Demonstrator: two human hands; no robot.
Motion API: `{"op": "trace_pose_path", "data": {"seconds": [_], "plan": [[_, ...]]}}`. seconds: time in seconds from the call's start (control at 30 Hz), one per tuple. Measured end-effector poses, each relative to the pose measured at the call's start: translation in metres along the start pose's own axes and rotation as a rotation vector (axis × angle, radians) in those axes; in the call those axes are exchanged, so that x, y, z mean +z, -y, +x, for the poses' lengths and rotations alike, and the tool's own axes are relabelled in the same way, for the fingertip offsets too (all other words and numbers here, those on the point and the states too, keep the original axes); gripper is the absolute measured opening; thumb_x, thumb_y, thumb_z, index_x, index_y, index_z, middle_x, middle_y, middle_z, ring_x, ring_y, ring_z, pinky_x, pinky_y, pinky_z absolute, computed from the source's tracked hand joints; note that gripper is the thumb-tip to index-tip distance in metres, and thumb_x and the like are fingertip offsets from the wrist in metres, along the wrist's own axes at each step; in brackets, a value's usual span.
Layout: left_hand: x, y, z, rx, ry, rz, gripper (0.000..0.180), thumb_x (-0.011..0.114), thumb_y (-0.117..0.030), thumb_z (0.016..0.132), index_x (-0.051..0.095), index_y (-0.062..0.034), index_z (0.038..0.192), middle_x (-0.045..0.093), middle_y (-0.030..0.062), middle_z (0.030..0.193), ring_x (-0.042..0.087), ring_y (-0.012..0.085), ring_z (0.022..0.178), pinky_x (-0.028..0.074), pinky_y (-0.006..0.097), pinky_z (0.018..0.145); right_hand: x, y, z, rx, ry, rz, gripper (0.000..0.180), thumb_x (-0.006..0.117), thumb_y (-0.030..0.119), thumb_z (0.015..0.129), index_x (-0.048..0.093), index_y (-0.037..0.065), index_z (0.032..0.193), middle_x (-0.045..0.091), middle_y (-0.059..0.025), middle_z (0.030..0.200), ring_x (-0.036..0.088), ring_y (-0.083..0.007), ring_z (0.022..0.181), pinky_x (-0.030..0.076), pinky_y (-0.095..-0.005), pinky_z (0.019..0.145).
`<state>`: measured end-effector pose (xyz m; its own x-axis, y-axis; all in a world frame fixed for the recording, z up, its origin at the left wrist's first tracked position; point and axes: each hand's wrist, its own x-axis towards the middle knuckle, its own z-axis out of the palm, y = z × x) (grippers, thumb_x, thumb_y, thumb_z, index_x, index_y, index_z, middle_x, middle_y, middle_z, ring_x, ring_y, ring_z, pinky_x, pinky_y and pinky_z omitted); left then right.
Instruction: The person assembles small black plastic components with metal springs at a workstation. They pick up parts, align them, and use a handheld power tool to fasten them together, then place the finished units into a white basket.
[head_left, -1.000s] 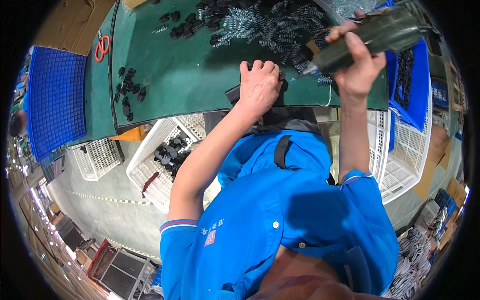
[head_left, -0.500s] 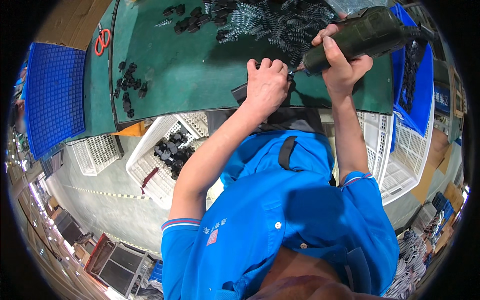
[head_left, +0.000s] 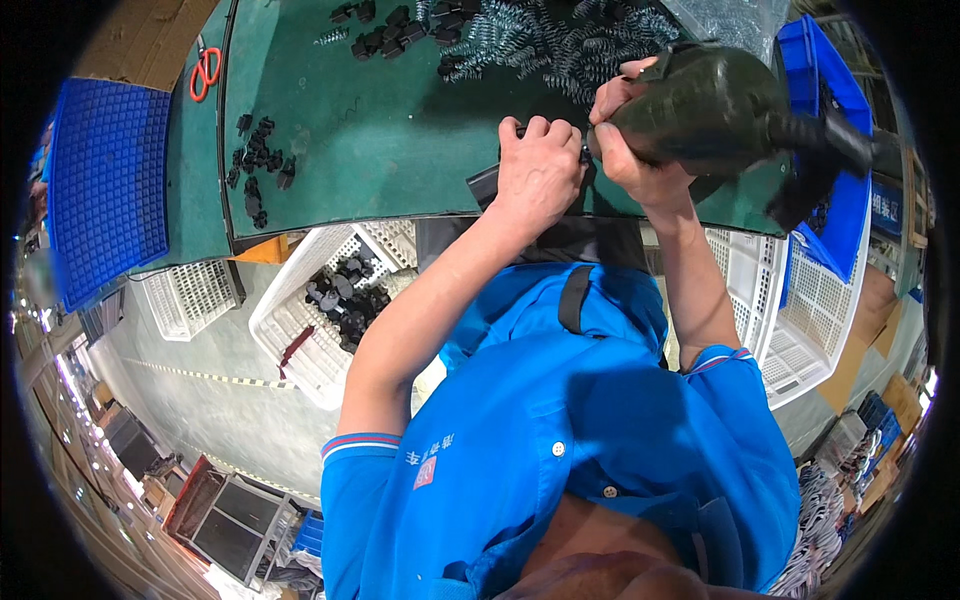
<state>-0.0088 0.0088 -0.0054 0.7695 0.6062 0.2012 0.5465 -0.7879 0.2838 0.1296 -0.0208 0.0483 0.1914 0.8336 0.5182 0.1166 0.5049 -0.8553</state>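
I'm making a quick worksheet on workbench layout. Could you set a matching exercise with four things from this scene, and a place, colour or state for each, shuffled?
Things:
1. Scissors
2. Springs
3. Power tool
4. Long black piece

Places, colours or states:
A. Held in the right hand
B. Heaped toward the far side of the green table
C. Partly covered by the left hand
D. Orange-red at the handle end

Right pairs: 1-D, 2-B, 3-A, 4-C
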Motion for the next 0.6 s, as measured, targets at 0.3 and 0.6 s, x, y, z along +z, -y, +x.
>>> {"op": "trace_pose_path", "data": {"seconds": [0.3, 0.6], "plan": [[-0.005, -0.001, 0.001, -0.001, 0.011, -0.057, 0.029, 0.073, -0.025, 0.075, 0.064, -0.0086, 0.096, 0.057, 0.0044, 0.091, 0.055, 0.0236, 0.094, 0.036, 0.047, 0.087, -0.02, -0.003, 0.001, 0.108, 0.018, 0.011, 0.048, 0.057, 0.018, 0.086, 0.046, -0.001, 0.128, 0.06, -0.0093, 0.103, 0.061, -0.017, 0.086, 0.05, -0.0314, 0.078], [-0.081, 0.013, -0.031, -0.092, -0.138, -0.012, 0.044, 0.077, -0.019, 0.072, 0.063, -0.0048, 0.112, 0.062, 0.0107, 0.098, 0.059, 0.0299, 0.099, 0.039, 0.047, 0.098, -0.178, 0.053, -0.021, 0.65, -0.599, -0.832, 0.054, 0.071, 0.032, 0.078, 0.06, -0.007, 0.114, 0.063, -0.0166, 0.079, 0.06, -0.0207, 0.069, 0.05, -0.036, 0.069]]}}
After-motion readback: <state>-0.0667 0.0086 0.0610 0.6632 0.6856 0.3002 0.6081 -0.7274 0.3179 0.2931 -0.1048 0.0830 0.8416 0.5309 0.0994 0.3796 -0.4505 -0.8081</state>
